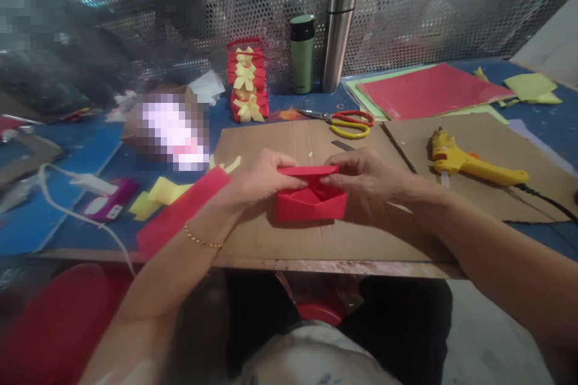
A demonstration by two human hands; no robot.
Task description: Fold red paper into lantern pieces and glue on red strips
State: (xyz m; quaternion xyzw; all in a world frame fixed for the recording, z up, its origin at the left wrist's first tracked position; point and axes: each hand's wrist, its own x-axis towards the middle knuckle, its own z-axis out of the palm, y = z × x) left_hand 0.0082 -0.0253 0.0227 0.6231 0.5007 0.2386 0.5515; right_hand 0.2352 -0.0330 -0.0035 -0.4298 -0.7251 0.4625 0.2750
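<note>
Between my two hands is a small red folded paper box (pixel 311 207), held just over the brown cardboard (pixel 262 240). My left hand (pixel 266 177) pinches the box's far left edge, thumb on the inner side. On the far right edge, my right hand (pixel 361 174) grips in the same way, its thumb and fingers closed on the paper. The box's hollow faces up toward me, with folds showing inside. Beneath my left forearm lies a flat red paper strip (pixel 180 213), with yellow paper pieces (pixel 165 190) beside it.
Scissors (pixel 347 120) lie behind my hands, and a yellow glue gun (pixel 474 162) rests at right. Red boxes with yellow bows (pixel 247 81), a green tumbler (pixel 302 57) and a steel flask (pixel 338 45) stand at the back. Red sheets (pixel 433 91) lie back right; a purple power bank (pixel 108 201) left.
</note>
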